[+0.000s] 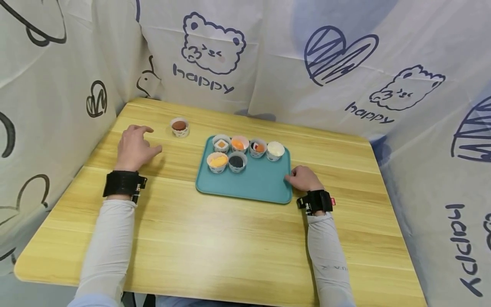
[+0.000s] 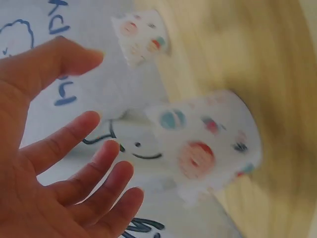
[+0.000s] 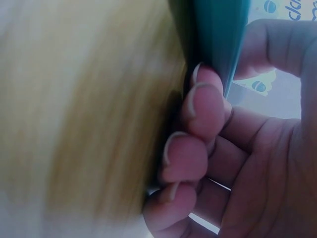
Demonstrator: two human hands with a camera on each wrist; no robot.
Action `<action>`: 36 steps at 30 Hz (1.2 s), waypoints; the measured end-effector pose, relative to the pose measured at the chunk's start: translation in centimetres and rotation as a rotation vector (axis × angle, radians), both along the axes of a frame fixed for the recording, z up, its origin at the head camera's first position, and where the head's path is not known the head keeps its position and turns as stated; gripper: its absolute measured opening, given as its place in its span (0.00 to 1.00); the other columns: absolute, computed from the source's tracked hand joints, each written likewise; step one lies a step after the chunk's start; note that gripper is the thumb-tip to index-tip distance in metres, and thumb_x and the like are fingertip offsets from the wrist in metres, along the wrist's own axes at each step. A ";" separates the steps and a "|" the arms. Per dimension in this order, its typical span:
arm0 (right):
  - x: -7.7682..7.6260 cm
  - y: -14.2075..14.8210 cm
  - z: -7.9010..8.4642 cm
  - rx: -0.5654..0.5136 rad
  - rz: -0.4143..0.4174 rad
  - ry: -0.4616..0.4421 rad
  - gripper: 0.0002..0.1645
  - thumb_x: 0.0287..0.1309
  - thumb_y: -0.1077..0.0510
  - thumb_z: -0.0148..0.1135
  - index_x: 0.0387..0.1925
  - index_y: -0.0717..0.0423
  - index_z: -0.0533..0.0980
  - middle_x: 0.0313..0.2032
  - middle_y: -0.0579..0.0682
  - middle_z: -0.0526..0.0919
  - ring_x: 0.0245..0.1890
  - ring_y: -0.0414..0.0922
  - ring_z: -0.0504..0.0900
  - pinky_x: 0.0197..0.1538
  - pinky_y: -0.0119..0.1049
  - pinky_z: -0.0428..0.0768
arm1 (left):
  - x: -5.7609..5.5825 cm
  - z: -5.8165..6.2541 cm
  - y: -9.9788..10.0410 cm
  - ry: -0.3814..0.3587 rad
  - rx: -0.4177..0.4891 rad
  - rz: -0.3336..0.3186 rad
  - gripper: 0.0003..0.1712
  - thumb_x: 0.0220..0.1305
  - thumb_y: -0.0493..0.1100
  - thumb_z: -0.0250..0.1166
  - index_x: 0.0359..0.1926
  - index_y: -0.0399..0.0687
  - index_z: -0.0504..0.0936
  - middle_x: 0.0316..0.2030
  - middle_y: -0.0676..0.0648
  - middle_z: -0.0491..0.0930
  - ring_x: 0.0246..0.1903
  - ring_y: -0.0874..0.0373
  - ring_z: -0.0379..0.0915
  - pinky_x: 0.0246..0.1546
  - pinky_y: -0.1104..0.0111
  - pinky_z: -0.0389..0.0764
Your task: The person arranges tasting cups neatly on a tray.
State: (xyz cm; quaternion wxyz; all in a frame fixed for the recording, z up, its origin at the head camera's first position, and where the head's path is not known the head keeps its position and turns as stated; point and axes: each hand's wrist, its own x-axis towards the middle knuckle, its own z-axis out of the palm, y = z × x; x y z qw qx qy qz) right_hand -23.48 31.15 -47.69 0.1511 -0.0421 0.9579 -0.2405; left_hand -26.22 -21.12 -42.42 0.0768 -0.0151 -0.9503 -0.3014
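Observation:
My left hand (image 1: 134,147) is held over the left of the table, fingers spread and bent, with nothing in it. Beyond its fingertips stands a small paper cup (image 1: 179,130) with a round brown piece inside. In the left wrist view a patterned paper cup (image 2: 208,144) is near the fingers, and a second cup (image 2: 142,37) is farther off. My right hand (image 1: 304,179) grips the right edge of the teal tray (image 1: 249,186), thumb above and curled fingers under the rim. Several filled cups, including a yellow-filled cup (image 1: 217,163) and a black-filled cup (image 1: 237,162), sit on the tray.
The back row on the tray includes an orange-filled cup (image 1: 239,145) and a cream-filled cup (image 1: 275,151). A wooden table (image 1: 215,247) carries everything. Printed white cloth (image 1: 276,55) hangs along its back and sides.

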 end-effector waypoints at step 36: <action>0.3 -0.1 0.4 -0.014 0.002 0.005 0.27 0.66 0.47 0.56 0.13 0.50 0.64 0.13 0.43 0.60 0.15 0.41 0.60 0.25 0.35 0.60 | -0.6 -1.0 -1.2 -0.001 0.038 -0.043 0.27 0.53 0.40 0.70 0.52 0.28 0.78 0.48 0.27 0.76 0.51 0.30 0.69 0.57 0.39 0.67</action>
